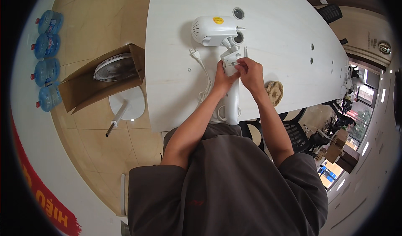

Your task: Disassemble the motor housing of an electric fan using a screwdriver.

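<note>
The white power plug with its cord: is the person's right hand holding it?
No, the plug lies on the white table, apart from the right hand.

white fan neck (230,60) partly covered by the hands (253,77), grille (115,68) partly hidden by the carton (90,91), tabletop (169,47) cut off above

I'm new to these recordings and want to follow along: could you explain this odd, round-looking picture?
There is no machine here, just a person's two bare hands. The single picture comes from a wide fisheye camera on the head, looking down, so straight edges bend.

The left hand has its grip around a white neck joined to a white housing. The right hand has its fingertips at the neck, seemingly on a small part.

On the white table lie a plug on a white cord and a brown, rounded object I can't identify.
</note>
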The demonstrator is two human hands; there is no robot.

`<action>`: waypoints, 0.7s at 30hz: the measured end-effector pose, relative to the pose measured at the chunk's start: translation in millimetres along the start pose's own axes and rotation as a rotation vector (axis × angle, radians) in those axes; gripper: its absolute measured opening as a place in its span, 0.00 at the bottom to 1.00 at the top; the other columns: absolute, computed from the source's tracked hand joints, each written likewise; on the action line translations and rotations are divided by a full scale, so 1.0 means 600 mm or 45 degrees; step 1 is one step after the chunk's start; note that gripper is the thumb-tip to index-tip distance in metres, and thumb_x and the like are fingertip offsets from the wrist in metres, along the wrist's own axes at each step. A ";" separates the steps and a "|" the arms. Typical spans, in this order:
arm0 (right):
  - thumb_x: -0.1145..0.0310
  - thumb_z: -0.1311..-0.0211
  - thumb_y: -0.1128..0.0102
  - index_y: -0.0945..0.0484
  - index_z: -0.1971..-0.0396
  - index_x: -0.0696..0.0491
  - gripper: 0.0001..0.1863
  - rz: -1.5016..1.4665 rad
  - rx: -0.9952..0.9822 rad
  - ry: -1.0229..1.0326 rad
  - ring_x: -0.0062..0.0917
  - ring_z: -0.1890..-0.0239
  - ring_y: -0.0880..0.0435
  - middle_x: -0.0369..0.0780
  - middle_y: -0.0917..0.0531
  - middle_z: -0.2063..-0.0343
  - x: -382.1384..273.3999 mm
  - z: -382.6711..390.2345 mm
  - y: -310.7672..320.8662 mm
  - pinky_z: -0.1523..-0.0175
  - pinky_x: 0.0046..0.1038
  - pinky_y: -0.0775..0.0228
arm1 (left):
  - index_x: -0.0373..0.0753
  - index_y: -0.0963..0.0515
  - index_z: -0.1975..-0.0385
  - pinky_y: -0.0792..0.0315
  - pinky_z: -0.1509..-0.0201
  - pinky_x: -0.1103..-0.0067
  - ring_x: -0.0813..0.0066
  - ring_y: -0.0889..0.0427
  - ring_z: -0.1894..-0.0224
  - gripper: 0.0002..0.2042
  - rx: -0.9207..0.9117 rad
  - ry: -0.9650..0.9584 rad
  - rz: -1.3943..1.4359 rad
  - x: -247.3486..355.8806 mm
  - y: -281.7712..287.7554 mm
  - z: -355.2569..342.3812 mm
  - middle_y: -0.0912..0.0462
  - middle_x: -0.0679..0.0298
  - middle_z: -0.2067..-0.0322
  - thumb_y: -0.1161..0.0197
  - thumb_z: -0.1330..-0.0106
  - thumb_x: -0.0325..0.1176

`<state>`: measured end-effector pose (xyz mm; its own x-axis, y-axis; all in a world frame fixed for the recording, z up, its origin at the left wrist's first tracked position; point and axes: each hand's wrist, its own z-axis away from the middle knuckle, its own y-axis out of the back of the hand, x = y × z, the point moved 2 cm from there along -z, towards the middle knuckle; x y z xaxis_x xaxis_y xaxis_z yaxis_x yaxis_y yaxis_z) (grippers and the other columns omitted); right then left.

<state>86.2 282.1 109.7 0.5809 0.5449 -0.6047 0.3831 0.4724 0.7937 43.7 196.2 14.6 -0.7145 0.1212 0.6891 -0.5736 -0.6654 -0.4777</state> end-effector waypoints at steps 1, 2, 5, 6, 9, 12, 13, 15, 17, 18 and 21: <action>0.79 0.46 0.35 0.19 0.72 0.62 0.03 0.007 -0.031 -0.070 0.30 0.77 0.17 0.45 0.16 0.78 -0.004 -0.002 0.000 0.70 0.29 0.27 | 0.32 0.42 0.40 0.25 0.47 0.75 0.67 0.22 0.49 0.37 0.002 0.000 -0.001 0.000 0.000 0.000 0.25 0.54 0.49 0.26 0.46 0.31; 0.78 0.46 0.34 0.19 0.73 0.62 0.04 0.015 -0.060 -0.141 0.31 0.78 0.16 0.46 0.17 0.79 -0.008 -0.004 0.000 0.71 0.29 0.27 | 0.32 0.42 0.39 0.25 0.47 0.74 0.67 0.22 0.48 0.37 0.008 -0.017 -0.017 -0.001 0.000 -0.001 0.25 0.54 0.49 0.26 0.46 0.31; 0.73 0.45 0.33 0.20 0.76 0.61 0.07 0.180 -0.041 -0.082 0.34 0.79 0.17 0.45 0.18 0.82 -0.004 -0.006 -0.013 0.72 0.31 0.27 | 0.32 0.42 0.39 0.26 0.46 0.74 0.67 0.23 0.47 0.37 0.023 -0.055 -0.054 -0.004 -0.002 -0.003 0.25 0.53 0.49 0.27 0.46 0.30; 0.73 0.45 0.33 0.20 0.76 0.61 0.07 0.179 -0.041 -0.081 0.34 0.79 0.17 0.45 0.18 0.82 -0.008 -0.008 -0.015 0.72 0.31 0.27 | 0.32 0.43 0.39 0.26 0.46 0.74 0.66 0.23 0.47 0.37 0.033 -0.076 -0.075 -0.005 -0.002 -0.004 0.25 0.53 0.49 0.27 0.46 0.30; 0.68 0.44 0.33 0.20 0.76 0.61 0.10 0.540 -0.031 -0.195 0.36 0.80 0.17 0.45 0.19 0.84 -0.022 -0.009 -0.013 0.72 0.34 0.28 | 0.32 0.43 0.39 0.26 0.45 0.74 0.66 0.23 0.47 0.37 0.037 -0.059 -0.107 -0.008 -0.001 -0.006 0.25 0.53 0.48 0.26 0.46 0.30; 0.67 0.44 0.33 0.20 0.76 0.59 0.11 0.643 -0.055 -0.252 0.35 0.79 0.18 0.44 0.19 0.82 -0.021 -0.007 -0.005 0.72 0.35 0.28 | 0.32 0.43 0.39 0.26 0.45 0.73 0.66 0.22 0.47 0.38 0.006 -0.006 -0.080 -0.006 0.002 -0.005 0.25 0.53 0.48 0.26 0.46 0.31; 0.67 0.44 0.33 0.20 0.75 0.59 0.10 0.466 -0.007 -0.131 0.34 0.79 0.18 0.44 0.18 0.80 -0.018 -0.004 0.001 0.72 0.34 0.28 | 0.32 0.43 0.39 0.26 0.45 0.73 0.66 0.22 0.47 0.38 0.009 -0.009 -0.079 -0.004 0.002 -0.006 0.25 0.53 0.48 0.26 0.46 0.31; 0.67 0.44 0.33 0.20 0.75 0.58 0.10 0.289 0.037 -0.014 0.33 0.78 0.18 0.43 0.18 0.78 -0.012 0.000 0.007 0.71 0.33 0.28 | 0.32 0.43 0.39 0.26 0.45 0.73 0.66 0.22 0.48 0.39 0.009 -0.037 -0.028 -0.005 -0.001 -0.002 0.25 0.54 0.49 0.25 0.47 0.31; 0.68 0.44 0.34 0.18 0.73 0.56 0.07 0.195 -0.039 -0.086 0.31 0.77 0.19 0.41 0.18 0.74 -0.003 -0.003 0.003 0.70 0.32 0.28 | 0.32 0.44 0.39 0.26 0.45 0.73 0.66 0.22 0.48 0.38 0.013 -0.055 -0.020 -0.006 -0.001 -0.002 0.25 0.54 0.49 0.25 0.46 0.31; 0.68 0.44 0.34 0.18 0.73 0.56 0.07 0.193 -0.038 -0.086 0.31 0.77 0.19 0.41 0.18 0.74 -0.002 -0.001 0.001 0.70 0.32 0.28 | 0.32 0.44 0.39 0.26 0.45 0.74 0.67 0.22 0.48 0.38 0.014 -0.073 -0.014 -0.007 0.000 -0.003 0.25 0.54 0.49 0.26 0.46 0.30; 0.67 0.44 0.36 0.16 0.71 0.50 0.04 0.290 -0.069 0.009 0.35 0.75 0.17 0.39 0.19 0.74 -0.004 0.005 -0.006 0.71 0.36 0.27 | 0.32 0.44 0.39 0.26 0.45 0.74 0.66 0.22 0.47 0.37 0.023 -0.134 -0.049 -0.011 -0.001 -0.005 0.25 0.54 0.48 0.27 0.45 0.29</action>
<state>85.7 276.8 108.3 0.6430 0.6461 -0.4112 0.2038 0.3732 0.9051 47.3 197.9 8.7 -0.6455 0.0694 0.7606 -0.5917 -0.6751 -0.4405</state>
